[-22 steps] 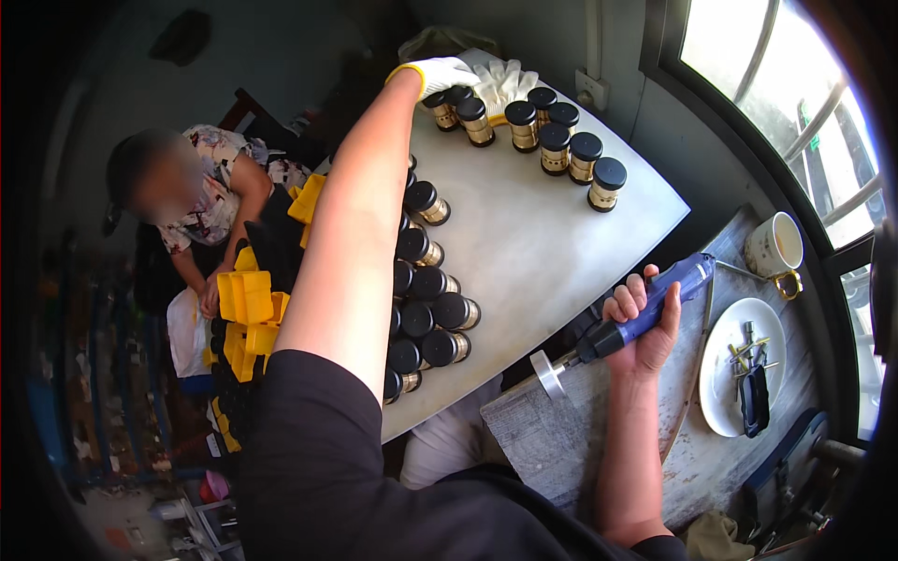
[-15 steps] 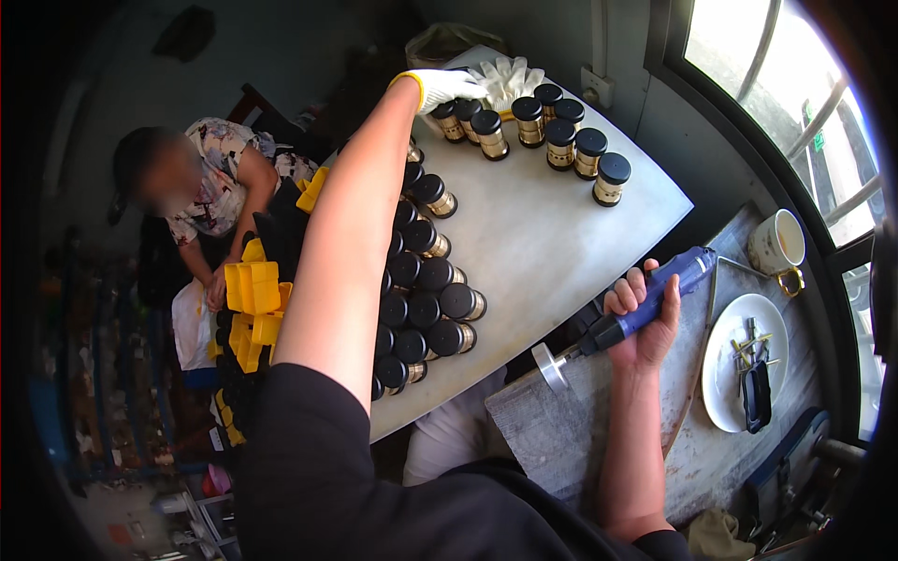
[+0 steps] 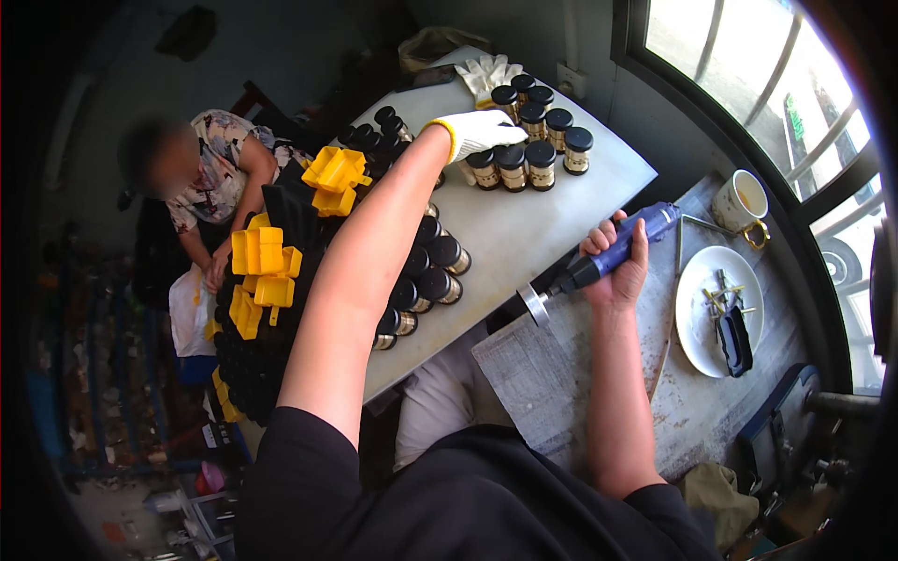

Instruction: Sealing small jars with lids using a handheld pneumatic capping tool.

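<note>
My left hand (image 3: pixel 485 133), in a white glove with a yellow cuff, reaches across the white tabletop. Its fingers are stretched out along the back of a row of three gold jars (image 3: pixel 512 173) with black lids; its thumb shows beside the leftmost one. Several more such jars (image 3: pixel 557 129) stand upright just behind and to the right. My bare right hand (image 3: pixel 617 266) grips a blue power screwdriver (image 3: pixel 645 234) over the grey side table. A round metal disc (image 3: pixel 533 306) is fitted on the tool's end, pointing left. Below my left forearm, more black-lidded jars (image 3: pixel 440 285) stand close together.
A spare white glove (image 3: pixel 488 77) lies by the table's far corner. On the right stand a mug (image 3: pixel 740 201) and a white plate (image 3: pixel 693 323) with small metal parts. Yellow plastic pieces (image 3: pixel 257 251) are piled at the left, where another person (image 3: pixel 224 159) sits.
My left hand has moved right and nearer. Three jars that were apart from the right-hand group now stand in a row beside it. The screwdriver stays in my right hand.
</note>
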`<state>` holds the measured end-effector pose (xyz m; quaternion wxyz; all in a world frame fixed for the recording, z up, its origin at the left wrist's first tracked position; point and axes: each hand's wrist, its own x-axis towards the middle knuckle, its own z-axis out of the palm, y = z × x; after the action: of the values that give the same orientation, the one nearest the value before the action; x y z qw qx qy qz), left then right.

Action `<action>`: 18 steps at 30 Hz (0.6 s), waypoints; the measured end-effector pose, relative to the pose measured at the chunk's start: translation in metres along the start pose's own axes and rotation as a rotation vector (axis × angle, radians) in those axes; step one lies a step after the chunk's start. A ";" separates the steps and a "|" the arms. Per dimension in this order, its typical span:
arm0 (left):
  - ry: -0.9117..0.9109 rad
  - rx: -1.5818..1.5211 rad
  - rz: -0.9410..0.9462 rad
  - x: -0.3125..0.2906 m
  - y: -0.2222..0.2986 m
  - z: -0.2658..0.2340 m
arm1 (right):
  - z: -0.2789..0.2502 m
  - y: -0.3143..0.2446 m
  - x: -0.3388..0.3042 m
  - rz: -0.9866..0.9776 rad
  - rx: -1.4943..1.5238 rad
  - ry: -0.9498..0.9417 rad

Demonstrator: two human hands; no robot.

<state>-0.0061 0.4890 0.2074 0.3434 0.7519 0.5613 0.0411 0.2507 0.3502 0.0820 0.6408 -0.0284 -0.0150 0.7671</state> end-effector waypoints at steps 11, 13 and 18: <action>0.098 -0.038 -0.076 -0.041 0.032 0.059 | 0.001 -0.005 0.005 0.004 0.006 -0.036; 0.225 -0.232 -0.032 -0.059 0.039 0.084 | -0.001 -0.009 0.005 0.016 0.021 -0.047; 0.981 -0.537 -0.101 -0.080 0.045 0.169 | -0.005 -0.015 0.004 0.045 0.043 -0.099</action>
<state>0.0766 0.3336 0.1300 0.2229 0.5031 0.6604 0.5110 0.2653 0.3563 0.0783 0.6221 0.0227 -0.0295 0.7820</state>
